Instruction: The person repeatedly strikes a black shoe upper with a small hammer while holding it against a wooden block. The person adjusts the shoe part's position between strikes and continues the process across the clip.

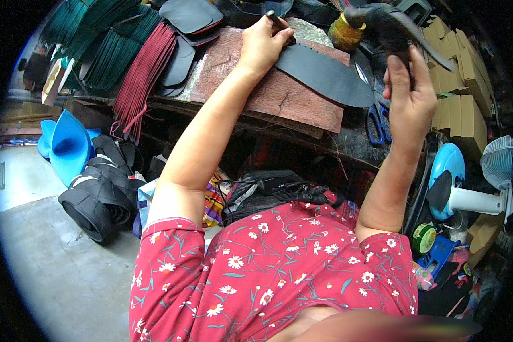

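My left hand is closed around a dark, rod-shaped punch. It holds the punch upright at the far left end of a black sole-shaped sheet. A row of small marks runs along that sheet's upper edge. Beneath the sheet lies a reddish stone-like slab. On the right, my right hand grips a dark hammer, raised beside the sheet; its curved metal head reaches up and right. My fingers partly hide the handle. Blue-handled scissors lie below it on the bench.
Bundles of green strips and red strips hang at the bench's left. Black cut pieces are stacked near the slab. A yellow jar stands behind. Cardboard boxes and a fan are at right.
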{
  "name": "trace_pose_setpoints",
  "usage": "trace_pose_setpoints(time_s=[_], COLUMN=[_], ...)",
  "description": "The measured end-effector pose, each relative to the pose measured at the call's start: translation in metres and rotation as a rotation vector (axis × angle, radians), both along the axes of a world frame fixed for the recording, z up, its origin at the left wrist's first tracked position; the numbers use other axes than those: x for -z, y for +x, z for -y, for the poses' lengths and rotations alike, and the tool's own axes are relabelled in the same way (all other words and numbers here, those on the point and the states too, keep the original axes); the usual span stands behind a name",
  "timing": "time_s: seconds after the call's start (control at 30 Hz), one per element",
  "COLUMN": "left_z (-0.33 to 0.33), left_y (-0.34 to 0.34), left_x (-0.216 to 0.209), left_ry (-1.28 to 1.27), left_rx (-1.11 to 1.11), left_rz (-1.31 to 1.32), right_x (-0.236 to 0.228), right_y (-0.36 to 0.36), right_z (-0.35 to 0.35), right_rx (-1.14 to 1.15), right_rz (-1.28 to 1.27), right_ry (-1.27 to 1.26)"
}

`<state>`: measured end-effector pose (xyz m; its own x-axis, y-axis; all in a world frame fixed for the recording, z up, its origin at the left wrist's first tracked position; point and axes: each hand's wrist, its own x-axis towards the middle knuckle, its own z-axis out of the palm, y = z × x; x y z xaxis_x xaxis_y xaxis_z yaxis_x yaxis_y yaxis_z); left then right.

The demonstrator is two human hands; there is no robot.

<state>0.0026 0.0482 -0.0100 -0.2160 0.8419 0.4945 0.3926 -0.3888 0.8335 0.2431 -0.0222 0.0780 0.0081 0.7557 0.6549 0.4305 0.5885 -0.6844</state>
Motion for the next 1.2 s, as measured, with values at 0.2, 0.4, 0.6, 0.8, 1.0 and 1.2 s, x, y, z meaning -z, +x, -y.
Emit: trace_pose_setpoints(time_s=[0.2,0.4,0.6,0.8,1.0,1.2], left_z=[0.006,-0.009,-0.006,0.004,-0.006,0.000], left_y=[0.017,0.006,0.004,0.024,0.013,0.020], left_x=[-0.008,0.006,0.004,-0.006,0.005,0.000], left_ry=[0.217,-0.109,0.001,0.258,-0.125,0.102], left_rx=[-0.032,0.134,0.087,-0.044,0.195,0.043], left_rz=[-0.743,0.458,-0.058,-0.685,0.417,-0.246], right_x=[0.019,0.029,-0.006,0.028,0.029,-0.014], right_y=[-0.022,0.007,0.003,-0.015,0.012,0.004], right_z=[-0.004,-0.011,0.011,-0.003,-0.010,0.013], right_rx=[0.118,0.184,-0.007,0.064,0.213,0.014], right_rz=[0.340,0.269,0.020,0.319,0.213,-0.077], right_ry=[-0.014,-0.186,0.027,-0.135,-0.211,0.066])
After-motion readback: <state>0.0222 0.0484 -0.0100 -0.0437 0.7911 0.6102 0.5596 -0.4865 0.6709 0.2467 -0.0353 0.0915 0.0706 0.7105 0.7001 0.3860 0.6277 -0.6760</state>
